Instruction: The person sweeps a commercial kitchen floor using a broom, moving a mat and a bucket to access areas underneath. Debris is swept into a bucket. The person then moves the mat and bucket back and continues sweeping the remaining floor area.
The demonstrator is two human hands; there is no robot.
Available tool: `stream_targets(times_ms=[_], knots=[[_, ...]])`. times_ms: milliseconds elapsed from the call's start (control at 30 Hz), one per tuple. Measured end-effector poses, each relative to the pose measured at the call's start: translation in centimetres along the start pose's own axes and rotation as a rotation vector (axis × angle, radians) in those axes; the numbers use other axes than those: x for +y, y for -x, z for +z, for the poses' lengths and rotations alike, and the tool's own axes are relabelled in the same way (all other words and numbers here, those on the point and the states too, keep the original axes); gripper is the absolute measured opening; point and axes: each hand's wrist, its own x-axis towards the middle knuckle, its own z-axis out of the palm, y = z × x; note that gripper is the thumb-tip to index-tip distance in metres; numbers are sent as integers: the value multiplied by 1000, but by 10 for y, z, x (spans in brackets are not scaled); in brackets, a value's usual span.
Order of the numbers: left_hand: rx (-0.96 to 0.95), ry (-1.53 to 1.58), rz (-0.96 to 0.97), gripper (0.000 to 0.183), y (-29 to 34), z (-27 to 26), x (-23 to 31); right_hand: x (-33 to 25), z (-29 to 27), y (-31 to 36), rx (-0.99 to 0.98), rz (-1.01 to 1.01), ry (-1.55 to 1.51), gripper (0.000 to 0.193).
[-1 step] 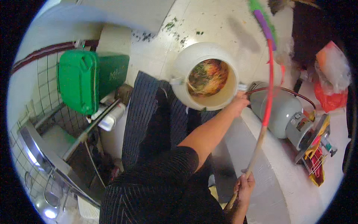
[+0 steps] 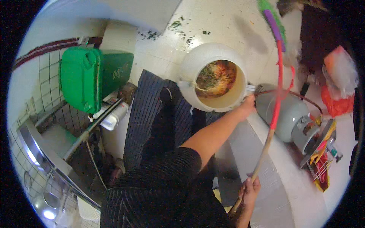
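Observation:
A white round bucket (image 2: 213,51) stands ahead of me, its mouth facing me. Mixed green and orange scraps (image 2: 216,79) lie inside it. My left hand (image 2: 248,104) reaches across to the bucket's right side and closes around its edge near the side handle (image 2: 250,88); the fingertips are partly hidden. Close to my body on the right, my right hand (image 2: 251,189) is wrapped round the wooden lower part of a broom stick (image 2: 262,155). The stick turns red higher up and ends in a purple and green broom head (image 2: 273,24) at the top.
A green lidded wheelie bin (image 2: 80,79) stands at the left, beside a metal counter edge (image 2: 34,152). To the right lie a grey gas cylinder (image 2: 285,114) with a hose and plastic bags (image 2: 338,87). A dark ribbed mat (image 2: 142,110) is underfoot; green scraps (image 2: 176,25) litter the floor.
The bucket, the broom and the floor have shifted slightly to the right in view. Both hands keep their hold.

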Motion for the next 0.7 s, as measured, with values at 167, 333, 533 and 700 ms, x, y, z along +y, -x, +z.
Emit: stream_targets(times_ms=[167, 333, 533, 700], knots=[[-329, -540, -428, 70, 116, -47, 15, -13, -6, 20, -69, -11, -23, 19], [568, -566, -309, 72, 295, -172, 101, -55, -1, 63, -106, -96, 193, 25], [1039, -938, -231, 62, 508, -269, 198, -115, 16, 140, -197, -128, 581, 24], [1143, -823, -434, 63, 611, -261, 175, -144, 56, 171, -341, -115, 664, 21]])
